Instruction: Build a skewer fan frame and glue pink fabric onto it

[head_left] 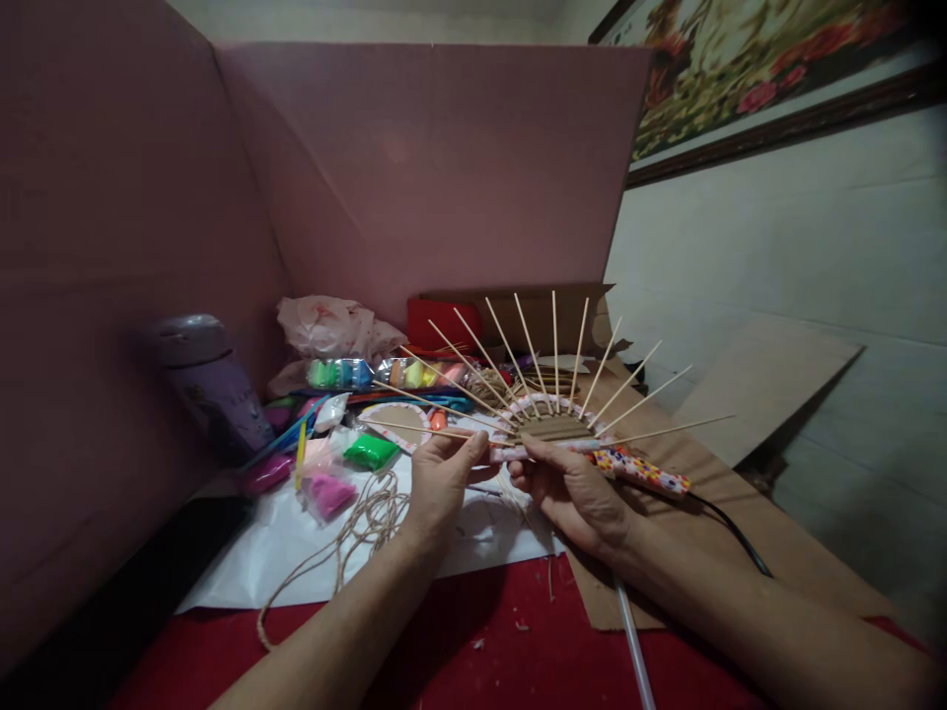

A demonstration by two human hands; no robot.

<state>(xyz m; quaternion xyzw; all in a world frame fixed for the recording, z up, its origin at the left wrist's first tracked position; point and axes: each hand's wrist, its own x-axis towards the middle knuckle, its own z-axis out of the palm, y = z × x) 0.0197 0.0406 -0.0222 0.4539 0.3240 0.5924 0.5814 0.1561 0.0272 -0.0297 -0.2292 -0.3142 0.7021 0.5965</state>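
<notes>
Sticks (pixel 555 345) fan from the cardboard half-disc (pixel 554 428), which we pinch in left hand (pixel 448 483) and right hand (pixel 573 488) above the surface (pixel 510 611); uneven thumb pressure could loosen them.

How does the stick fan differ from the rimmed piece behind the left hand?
The left hand and right hand hold the stick fan; the rimmed piece is unheld. The stick fan has thin sticks radiating outward; the rimmed piece shows none attached. Both have brown middles and curved, patterned rims.
</notes>
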